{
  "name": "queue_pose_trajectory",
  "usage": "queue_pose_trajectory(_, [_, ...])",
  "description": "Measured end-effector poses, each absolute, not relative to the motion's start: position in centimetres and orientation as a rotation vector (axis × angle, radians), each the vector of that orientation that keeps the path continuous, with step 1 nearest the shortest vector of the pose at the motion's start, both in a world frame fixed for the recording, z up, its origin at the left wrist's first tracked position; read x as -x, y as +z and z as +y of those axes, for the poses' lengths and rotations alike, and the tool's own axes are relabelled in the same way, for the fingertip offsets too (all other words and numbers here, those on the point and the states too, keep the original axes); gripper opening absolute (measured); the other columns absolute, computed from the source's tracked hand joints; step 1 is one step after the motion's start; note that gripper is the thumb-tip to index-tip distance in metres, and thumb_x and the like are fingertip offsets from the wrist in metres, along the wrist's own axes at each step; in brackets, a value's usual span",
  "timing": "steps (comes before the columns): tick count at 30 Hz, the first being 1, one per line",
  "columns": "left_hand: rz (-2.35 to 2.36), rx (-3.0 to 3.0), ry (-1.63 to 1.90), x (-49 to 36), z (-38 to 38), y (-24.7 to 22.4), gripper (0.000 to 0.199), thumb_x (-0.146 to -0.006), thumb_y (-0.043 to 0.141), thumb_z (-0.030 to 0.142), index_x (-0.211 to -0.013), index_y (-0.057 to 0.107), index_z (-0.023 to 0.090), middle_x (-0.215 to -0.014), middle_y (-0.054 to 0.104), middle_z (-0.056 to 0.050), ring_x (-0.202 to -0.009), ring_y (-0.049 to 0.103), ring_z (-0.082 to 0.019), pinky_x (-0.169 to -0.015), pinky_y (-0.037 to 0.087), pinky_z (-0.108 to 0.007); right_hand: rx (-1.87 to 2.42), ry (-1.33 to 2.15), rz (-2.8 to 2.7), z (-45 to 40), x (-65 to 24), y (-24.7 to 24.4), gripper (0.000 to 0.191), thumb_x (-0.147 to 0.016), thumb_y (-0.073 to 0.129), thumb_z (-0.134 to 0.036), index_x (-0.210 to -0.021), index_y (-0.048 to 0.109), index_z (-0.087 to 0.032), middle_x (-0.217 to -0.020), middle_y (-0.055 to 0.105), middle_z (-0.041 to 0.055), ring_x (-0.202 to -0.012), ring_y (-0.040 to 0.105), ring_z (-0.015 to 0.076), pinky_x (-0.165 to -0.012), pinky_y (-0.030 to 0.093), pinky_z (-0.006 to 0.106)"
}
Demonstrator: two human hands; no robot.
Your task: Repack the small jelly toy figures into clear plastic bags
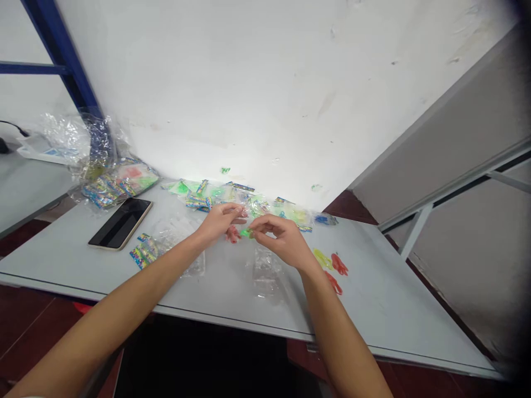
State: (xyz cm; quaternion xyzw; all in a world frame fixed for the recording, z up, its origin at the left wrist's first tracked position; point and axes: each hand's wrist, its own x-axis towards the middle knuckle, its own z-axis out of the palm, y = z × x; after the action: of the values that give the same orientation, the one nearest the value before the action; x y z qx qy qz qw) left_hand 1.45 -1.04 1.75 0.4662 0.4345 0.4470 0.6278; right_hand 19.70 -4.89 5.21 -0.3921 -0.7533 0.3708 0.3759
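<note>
The right hand's [279, 239] fingertips are drawn together in a narrow pinch on a small, bright green, soft-looking piece [245, 233]; that grip probably suits something so thin and limp. The left hand's [222, 221] fingers are curled and close together just beside it, over a small reddish, limp cluster [233, 234] on the table [394, 293]; whether they grip anything is too small to tell. Holding the hands this near each other likely lets both reach the green piece.

Just in front of the right hand, a clear, flat plastic bag [267, 276] lies within easy reach. Clear packets with green contents and colourful printed strips [215, 192] line the table's far edge by the white wall, probably to keep them out of the hands' way. A clear packet with blue contents [326, 219] lies towards the right end of that row. Outside the right wrist are a yellow, soft looped piece [322, 258] and red ones [339, 264]. By the left forearm lie colourful printed cards [143, 251] in clear plastic, with a black-screened phone [120, 224] beyond, towards the left end.

The wall limits forward reach; the near edge runs under both forearms. Sideways movement looks easier to the right, past the loops towards the near right corner, than to the left, where plastic and phone crowd the arm.
</note>
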Motion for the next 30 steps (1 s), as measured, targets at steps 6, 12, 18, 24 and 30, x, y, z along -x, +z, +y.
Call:
queue_pose_trajectory(6, [0.900, -1.012, 1.088, -1.6, -1.2, 1.8, 0.024, -0.084, 0.070, 0.033, -0.097, 0.068, 0.012, -0.092, 0.072, -0.011, -0.084, 0.071, -0.020, -0.072, 0.058, -0.029, 1.033, 0.947, -1.950, -4.9, -19.9, 5.1, 0.009, -0.084, 0.065, -0.026, -0.092, 0.069, -0.023, -0.089, 0.068, 0.0025, -0.075, 0.062, 0.0159, -0.070, 0.050, 0.031])
queue_pose_trajectory(12, [0.868, -1.007, 1.065, -1.5, -1.2, 2.0, 0.020, -0.088, 0.065, 0.030, -0.096, 0.064, 0.012, -0.086, 0.073, -0.010, -0.080, 0.072, -0.018, -0.076, 0.056, -0.030, 1.070, 0.899, -1.993, -4.8, -20.1, 5.1, 0.011, -0.085, 0.063, -0.026, -0.094, 0.069, -0.024, -0.089, 0.068, 0.0024, -0.074, 0.063, 0.0158, -0.068, 0.048, 0.030])
queue_pose_trajectory(18, [0.885, -1.115, 0.928, -1.7, -1.6, 2.2, 0.025, -0.088, 0.062, 0.040, -0.099, 0.062, 0.017, -0.070, 0.067, -0.002, -0.045, 0.057, -0.011, -0.040, 0.036, -0.021, 1.106, 0.898, -1.973, -4.6, -20.1, 5.1, 0.010, -0.085, 0.061, -0.026, -0.091, 0.069, -0.024, -0.089, 0.069, 0.0019, -0.071, 0.064, 0.0153, -0.065, 0.047, 0.029])
queue_pose_trajectory(24, [0.922, -1.145, 0.914, -1.9, -1.9, 2.2, 0.028, -0.084, 0.067, 0.044, -0.093, 0.061, 0.018, -0.066, 0.063, -0.001, -0.051, 0.062, -0.013, -0.042, 0.033, -0.020, 1.218, 0.879, -1.886, -3.9, -20.5, 4.2, 0.013, -0.084, 0.059, -0.027, -0.093, 0.068, -0.025, -0.076, 0.068, -0.0001, -0.069, 0.065, 0.0170, -0.063, 0.046, 0.029])
queue_pose_trajectory(30, [0.932, -1.152, 0.882, -1.8, -1.9, 2.3, 0.034, -0.083, 0.066, 0.049, -0.098, 0.062, 0.019, -0.075, 0.064, -0.003, -0.059, 0.068, -0.016, -0.044, 0.033, -0.021, 1.326, 0.806, -1.843, -3.4, -20.9, 3.7, 0.012, -0.085, 0.058, -0.029, -0.092, 0.066, -0.025, -0.064, 0.065, -0.0024, -0.063, 0.066, 0.0181, -0.063, 0.046, 0.030])
